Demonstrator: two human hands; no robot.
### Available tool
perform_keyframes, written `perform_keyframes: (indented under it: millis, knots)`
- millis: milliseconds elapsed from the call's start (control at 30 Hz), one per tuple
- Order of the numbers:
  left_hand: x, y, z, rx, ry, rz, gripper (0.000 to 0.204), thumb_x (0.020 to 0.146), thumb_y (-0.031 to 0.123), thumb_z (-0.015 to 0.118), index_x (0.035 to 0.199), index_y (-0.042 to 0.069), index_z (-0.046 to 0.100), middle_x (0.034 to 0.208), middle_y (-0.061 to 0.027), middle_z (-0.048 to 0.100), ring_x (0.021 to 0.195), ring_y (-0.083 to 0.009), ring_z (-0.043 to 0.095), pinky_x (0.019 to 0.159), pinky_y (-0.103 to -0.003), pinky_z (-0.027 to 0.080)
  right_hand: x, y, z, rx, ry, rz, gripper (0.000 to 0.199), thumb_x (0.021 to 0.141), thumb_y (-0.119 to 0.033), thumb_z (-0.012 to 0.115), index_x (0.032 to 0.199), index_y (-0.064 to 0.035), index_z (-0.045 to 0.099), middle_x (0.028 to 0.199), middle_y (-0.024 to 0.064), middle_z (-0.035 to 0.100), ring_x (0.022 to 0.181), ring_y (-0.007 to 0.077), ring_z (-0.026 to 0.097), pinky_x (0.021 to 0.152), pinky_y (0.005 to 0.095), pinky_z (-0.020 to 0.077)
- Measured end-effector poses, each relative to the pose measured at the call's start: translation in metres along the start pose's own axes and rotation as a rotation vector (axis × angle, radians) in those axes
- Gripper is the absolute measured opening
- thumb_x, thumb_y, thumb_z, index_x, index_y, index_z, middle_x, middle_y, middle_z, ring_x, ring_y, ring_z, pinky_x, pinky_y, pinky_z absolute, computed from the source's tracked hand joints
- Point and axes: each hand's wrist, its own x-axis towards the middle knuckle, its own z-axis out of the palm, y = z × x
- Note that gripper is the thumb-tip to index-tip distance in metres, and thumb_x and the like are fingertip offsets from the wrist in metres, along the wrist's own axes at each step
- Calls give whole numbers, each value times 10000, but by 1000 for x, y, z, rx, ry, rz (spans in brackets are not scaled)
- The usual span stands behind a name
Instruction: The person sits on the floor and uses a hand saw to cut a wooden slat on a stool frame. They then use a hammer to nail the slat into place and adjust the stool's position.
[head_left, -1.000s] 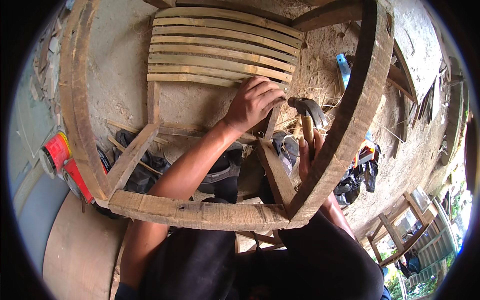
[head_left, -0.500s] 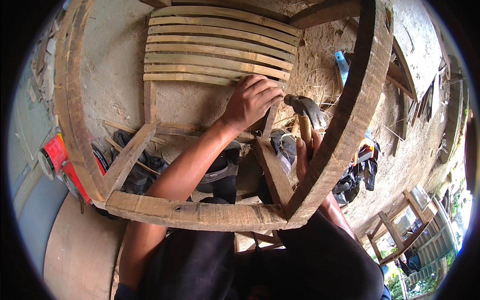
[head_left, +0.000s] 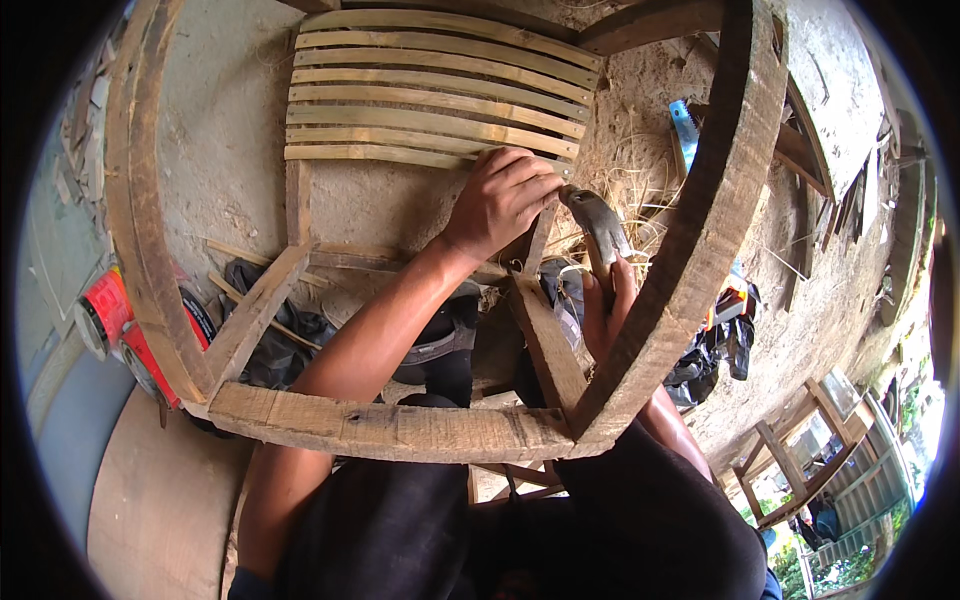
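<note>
Slats: seven pale bamboo strips (head_left: 440,90) already laid across rough curved wooden chair frame (head_left: 700,230), upper centre; lower span bare. Left hand (head_left: 500,200) presses lowest strip, fingers curled. Right hand (head_left: 608,310) wraps metal-headed hammer (head_left: 598,225) (partly hidden), centre right.

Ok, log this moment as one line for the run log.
left hand: pressed on lowest slat | right hand: grips hammer | wooden chair frame: slats partly fitted | saw: on ground
</note>
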Motion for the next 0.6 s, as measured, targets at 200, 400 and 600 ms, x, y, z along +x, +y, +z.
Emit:
perform_keyframes:
  millis: [200, 400, 600]
  knots:
    - [2, 2, -6, -29, -6, -8, 178, 777, 121, 748, 949, 123, 700, 968, 3, 667, 992, -207, 609, 892, -367, 479, 13, -27, -7, -83, -50, 10, 452, 967, -93, 645, 1336, 88, 455, 1018, 215, 616, 819, 270, 622, 733, 380, 521]
    - [2, 1, -5, -45, 9, -26, 163, 785, 133, 745, 941, 126, 699, 958, 3, 665, 986, -209, 611, 884, -366, 479, 7, -19, -3, 77, -13, 129, 414, 991, -159, 619, 1300, 83, 485, 1034, 198, 621, 853, 268, 633, 764, 388, 518]
    - [2, 1, -4, -35, -9, -14, 158, 790, 142, 750, 939, 123, 703, 953, 1, 662, 981, -209, 608, 885, -368, 476, 13, -20, -6, 23, -14, 205, 380, 990, -160, 618, 1273, 74, 520, 1024, 211, 634, 871, 319, 655, 790, 423, 520]
